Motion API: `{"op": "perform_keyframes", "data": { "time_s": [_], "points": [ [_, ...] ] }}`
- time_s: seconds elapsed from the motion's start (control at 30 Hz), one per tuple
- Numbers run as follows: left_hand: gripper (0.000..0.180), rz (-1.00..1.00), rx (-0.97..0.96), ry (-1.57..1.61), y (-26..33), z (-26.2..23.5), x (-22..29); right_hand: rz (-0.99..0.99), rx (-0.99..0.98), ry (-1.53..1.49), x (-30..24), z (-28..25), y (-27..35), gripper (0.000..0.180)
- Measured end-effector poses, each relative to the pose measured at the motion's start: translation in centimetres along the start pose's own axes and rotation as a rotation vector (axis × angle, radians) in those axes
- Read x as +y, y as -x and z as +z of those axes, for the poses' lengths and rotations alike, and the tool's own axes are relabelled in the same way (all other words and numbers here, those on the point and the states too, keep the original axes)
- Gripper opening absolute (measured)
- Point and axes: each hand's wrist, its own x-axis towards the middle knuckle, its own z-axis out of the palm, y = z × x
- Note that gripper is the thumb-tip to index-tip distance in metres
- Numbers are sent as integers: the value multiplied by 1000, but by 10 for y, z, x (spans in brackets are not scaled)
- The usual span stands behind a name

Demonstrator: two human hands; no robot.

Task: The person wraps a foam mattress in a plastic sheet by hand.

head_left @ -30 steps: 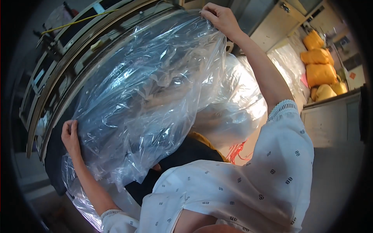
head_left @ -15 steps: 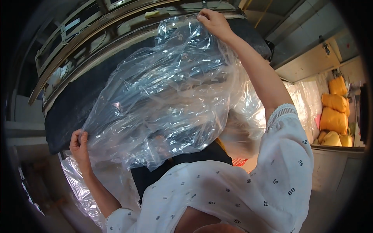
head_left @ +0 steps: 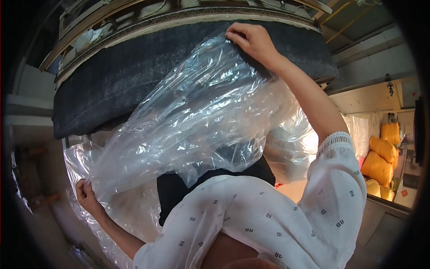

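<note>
The clear plastic sheet [head_left: 197, 121] is stretched between the 2 hands on a slanting line, and that slant is the relation that matters: its long axis runs from low on the person's left to high on the right, lying across the front of a long dark felt-like slab [head_left: 134, 76] that spans the view above and ahead. The right hand [head_left: 251, 41] is raised at nearly full arm's reach and closed on the sheet's upper edge, pressing it against the top face of the slab; this is the hand that touches the slab. The left hand [head_left: 86, 193] is low and near the body, well below the slab's lower edge, pinching a gathered corner of the plastic between fingers and thumb. Between them the film billows loosely and covers only the slab's middle, leaving its left and right ends bare. More crumpled plastic [head_left: 130, 215] hangs below, and yellow sacks [head_left: 378, 166] are stacked far off to the right.
</note>
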Motion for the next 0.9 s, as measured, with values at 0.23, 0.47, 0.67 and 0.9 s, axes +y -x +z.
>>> {"op": "perform_keyframes", "data": {
  "time_s": [0.23, 0.47, 0.67, 0.9],
  "points": [
    [8, 61, -27, -76, 44, -4, 2, 283, -99, 48, 20, 12, -20, 28],
    [10, -36, -215, -279, 96, 13, -71, 166, -48, 39, 3, 16, -14, 27],
    [22, -380, 156, 315, 46, 46, -57, 362, -176, -468, -34, -5, -26, 17],
    [25, -57, 338, 559, -102, 81, 79, 420, 531, -748, -39, -28, -41, 12]
  ]
}}
